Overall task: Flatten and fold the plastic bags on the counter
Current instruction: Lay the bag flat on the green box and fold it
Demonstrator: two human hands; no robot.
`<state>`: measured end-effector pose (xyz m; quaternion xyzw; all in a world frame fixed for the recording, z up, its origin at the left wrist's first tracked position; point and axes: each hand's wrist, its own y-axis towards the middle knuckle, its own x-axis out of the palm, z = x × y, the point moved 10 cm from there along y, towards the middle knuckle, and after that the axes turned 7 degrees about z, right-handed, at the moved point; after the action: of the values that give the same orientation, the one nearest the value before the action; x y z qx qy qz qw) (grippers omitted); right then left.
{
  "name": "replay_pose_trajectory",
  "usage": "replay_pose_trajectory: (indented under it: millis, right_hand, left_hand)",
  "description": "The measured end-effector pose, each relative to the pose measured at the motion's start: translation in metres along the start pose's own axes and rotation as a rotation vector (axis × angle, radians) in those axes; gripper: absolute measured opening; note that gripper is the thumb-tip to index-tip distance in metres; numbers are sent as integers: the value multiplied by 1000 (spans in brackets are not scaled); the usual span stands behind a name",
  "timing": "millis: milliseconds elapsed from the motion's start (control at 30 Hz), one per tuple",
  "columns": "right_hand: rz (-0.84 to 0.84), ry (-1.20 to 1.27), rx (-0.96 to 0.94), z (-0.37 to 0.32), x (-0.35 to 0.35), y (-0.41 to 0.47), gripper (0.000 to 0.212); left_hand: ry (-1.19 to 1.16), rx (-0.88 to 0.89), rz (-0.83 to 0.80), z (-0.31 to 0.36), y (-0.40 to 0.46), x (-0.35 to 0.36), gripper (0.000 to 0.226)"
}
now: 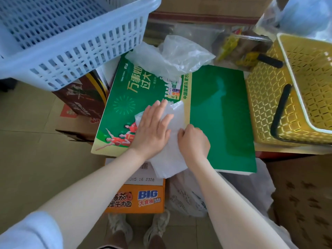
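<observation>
One plastic bag [170,141] lay partly flat on the green box [222,119], its near end hanging over the box's front edge. The left hand [152,128] pressed it down with open fingers. The right hand [194,141] was curled, pinching the bag's edge. It looked only partly folded. Another crumpled bag [172,54] waited at the box's far side. A blue basket [71,33] sat left of the box, a yellow basket [269,105] right.

place: small shop or stockroom | evidence: stacked product cartons, green printed carton [161,112], orange instant-noodle box [136,198] | blue plastic basket [71,33], yellow shopping baskets [269,105] | tiled floor [27,141]
</observation>
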<state>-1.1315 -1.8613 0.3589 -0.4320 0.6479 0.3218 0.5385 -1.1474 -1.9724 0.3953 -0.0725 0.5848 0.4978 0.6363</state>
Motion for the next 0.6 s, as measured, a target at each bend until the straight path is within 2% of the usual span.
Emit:
replay_pose_trajectory:
  millis: [33, 100, 167, 233, 367, 400, 600]
  right_hand:
    - [7, -6, -8, -1, 1, 0, 30]
    - [25, -15, -26, -2, 1, 0, 30]
    - [45, -10, -36, -1, -1, -2, 31]
    - [54, -14, -45, 2, -1, -5, 32]
    - [169, -52, -72, 12, -7, -16, 23]
    - [200, -73, -70, 16, -9, -19, 27]
    - [247, -156, -138, 36, -15, -38, 24]
  left_hand:
    - [-12, 82, 18, 9, 2, -4, 32]
    - [55, 191, -91, 14, 8, 10, 33]
    - [98, 104, -323, -4, 9, 34, 51]
    - [105, -23, -436, -25, 3, 47, 73]
    - [121, -26, -487, -33, -3, 56, 84]
    - [126, -23, -510, -33, -4, 57, 88]
    - [169, 6, -606, -33, -9, 61, 128]
